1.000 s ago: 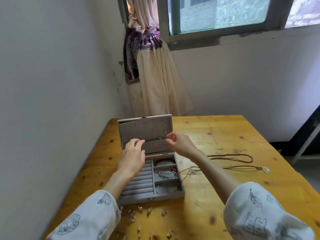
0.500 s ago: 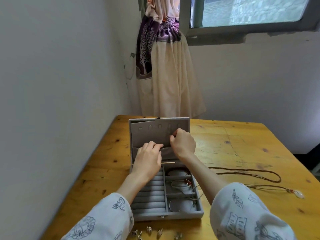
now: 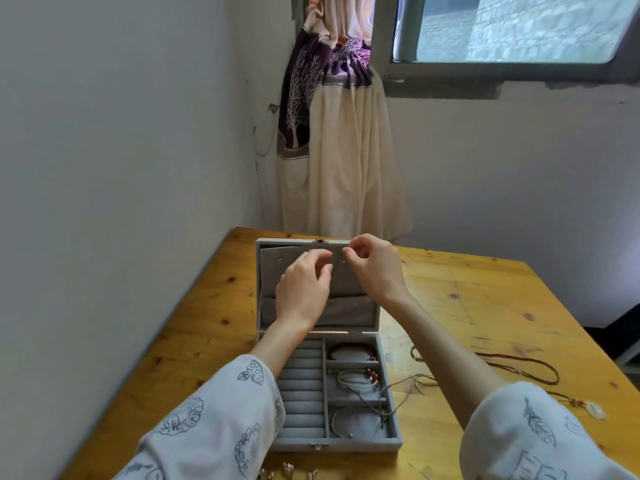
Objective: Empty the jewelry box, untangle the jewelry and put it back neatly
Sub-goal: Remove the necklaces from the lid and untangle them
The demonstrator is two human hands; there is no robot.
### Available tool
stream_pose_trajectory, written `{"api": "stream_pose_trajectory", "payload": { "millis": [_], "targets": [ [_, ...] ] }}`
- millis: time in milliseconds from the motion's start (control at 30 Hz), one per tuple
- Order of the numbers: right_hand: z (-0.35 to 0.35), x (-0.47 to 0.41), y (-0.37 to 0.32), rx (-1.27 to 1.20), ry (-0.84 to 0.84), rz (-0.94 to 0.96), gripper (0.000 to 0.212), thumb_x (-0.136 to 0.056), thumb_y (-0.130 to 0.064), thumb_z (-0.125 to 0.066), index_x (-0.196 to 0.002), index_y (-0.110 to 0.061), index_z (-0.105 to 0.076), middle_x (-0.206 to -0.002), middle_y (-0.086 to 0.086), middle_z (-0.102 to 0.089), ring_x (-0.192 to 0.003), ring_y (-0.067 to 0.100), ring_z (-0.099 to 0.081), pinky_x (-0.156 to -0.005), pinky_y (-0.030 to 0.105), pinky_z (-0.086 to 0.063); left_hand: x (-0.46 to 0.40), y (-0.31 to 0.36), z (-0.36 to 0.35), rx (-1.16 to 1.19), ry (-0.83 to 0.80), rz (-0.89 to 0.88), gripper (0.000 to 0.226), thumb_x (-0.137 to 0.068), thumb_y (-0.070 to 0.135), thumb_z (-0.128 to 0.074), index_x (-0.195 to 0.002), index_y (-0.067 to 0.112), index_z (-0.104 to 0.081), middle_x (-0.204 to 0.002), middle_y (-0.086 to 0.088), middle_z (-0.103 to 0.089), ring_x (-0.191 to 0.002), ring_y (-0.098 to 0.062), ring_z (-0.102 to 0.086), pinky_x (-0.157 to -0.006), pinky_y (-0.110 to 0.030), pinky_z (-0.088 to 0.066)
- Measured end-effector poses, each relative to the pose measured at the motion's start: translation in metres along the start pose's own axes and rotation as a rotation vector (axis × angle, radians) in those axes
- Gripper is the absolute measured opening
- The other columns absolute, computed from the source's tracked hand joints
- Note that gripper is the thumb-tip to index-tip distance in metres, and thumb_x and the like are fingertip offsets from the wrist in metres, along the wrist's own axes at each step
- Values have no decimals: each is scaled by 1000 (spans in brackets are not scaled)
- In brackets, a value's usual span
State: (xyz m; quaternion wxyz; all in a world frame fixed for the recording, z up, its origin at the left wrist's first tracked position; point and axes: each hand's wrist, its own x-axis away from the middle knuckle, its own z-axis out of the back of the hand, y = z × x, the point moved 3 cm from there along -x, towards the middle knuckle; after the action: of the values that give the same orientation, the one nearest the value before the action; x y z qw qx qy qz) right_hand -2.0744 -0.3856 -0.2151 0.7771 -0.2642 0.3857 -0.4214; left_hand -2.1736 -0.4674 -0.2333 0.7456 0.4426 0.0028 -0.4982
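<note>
Your left hand point(image 3: 303, 287) and right hand point(image 3: 375, 266) at the jewelry box point(image 3: 389, 403) lid's far edge, right fingers point(image 3: 349, 252) pinched, contents unclear, left fingers loosely curled, bare table point(image 3: 485, 306) far right.

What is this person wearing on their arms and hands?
Loose white sleeves printed with blue line drawings: the left sleeve shows leaf and flower shapes, the right sleeve a feather. The left hand and right hand are bare, no rings visible.
</note>
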Motion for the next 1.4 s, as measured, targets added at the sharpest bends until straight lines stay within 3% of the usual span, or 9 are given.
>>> {"api": "stream_pose_trajectory", "payload": {
  "millis": [133, 267, 500, 600, 733, 867, 1000, 1100, 1400],
  "targets": [
    [10, -2, -8, -42, -82, 82, 9, -83, -17, -64, -84, -9, -68, -70, -1, -60, -65, 10, -52, -57, 12, -37, -5, 7, -6, 34, -55, -12, 29, -89, 27, -57, -118, 25, -59, -93, 5, -59, -90, -15, -58, -74, -31, -49],
    [15, -5, -10, -126, -173, 89, 8, -81, -16, -66, -74, -12, -65, -63, -3, -54, -59, 7, -45, -58, 20, -37, -10, 13, -10, 15, -52, -24, 26, -91, 25, -55, -116, 21, -61, -96, 0, -54, -90, -19, -55, -74, -31, -46],
    [34, -3, -8, -363, -268, -64, 12, -83, -13, -65, -72, -12, -60, -61, -4, -51, -53, 4, -43, -51, 16, -37, -18, 18, -6, 69, 3, -86, 17, -89, 24, -58, -98, 13, -66, -92, 5, -48, -77, -14, -53, -71, -31, -49],
    [44, 0, -8, -539, -305, -155, 8, -85, -9, -60, -78, -6, -60, -68, 2, -59, -60, 8, -52, -56, 19, -41, -21, 19, 1, 70, -32, -148, 12, -88, 23, -59, -93, 14, -66, -90, 5, -55, -67, -6, -45, -68, -26, -45],
    [57, 2, -18, -637, -302, -178, 9, -89, -12, -56, -84, -6, -57, -66, 1, -65, -64, 7, -62, -67, 23, -46, -25, 29, 12, 188, -102, -125, 7, -89, 18, -58, -93, 14, -62, -75, 6, -59, -64, -5, -52, -60, -15, -43],
    [78, -1, -34, -647, -300, -183, 11, -90, -14, -56, -81, -7, -58, -58, 0, -58, -53, 9, -55, -58, 22, -45, -33, 51, 20, 265, -175, -144, 2, -90, 15, -56, -91, 14, -58, -83, 0, -68, -74, -2, -61, -64, -4, -46],
    [93, 1, -42, -530, -290, -182, 11, -90, -13, -57, -85, -4, -60, -58, 1, -57, -49, 9, -49, -51, 20, -41, -36, 56, 22, 229, -197, -125, 4, -90, 11, -55, -89, 15, -57, -83, -5, -68, -70, -5, -62, -67, -15, -51],
    [94, 6, -36, -434, -244, -218, 8, -89, -10, -57, -88, -3, -60, -61, 3, -58, -49, 9, -49, -50, 20, -40, -34, 56, 16, 143, -213, -128, 4, -89, 12, -56, -89, 15, -59, -86, -3, -67, -80, -12, -63, -72, -19, -49],
    [72, 7, -23, -367, -236, -226, 9, -88, -5, -54, -89, -7, -63, -66, 4, -65, -54, 9, -57, -44, 10, -39, -43, 40, 13, -56, -94, -169, 12, -87, 8, -56, -92, 14, -65, -85, -2, -58, -87, -20, -57, -83, -34, -47]
  ]
}}
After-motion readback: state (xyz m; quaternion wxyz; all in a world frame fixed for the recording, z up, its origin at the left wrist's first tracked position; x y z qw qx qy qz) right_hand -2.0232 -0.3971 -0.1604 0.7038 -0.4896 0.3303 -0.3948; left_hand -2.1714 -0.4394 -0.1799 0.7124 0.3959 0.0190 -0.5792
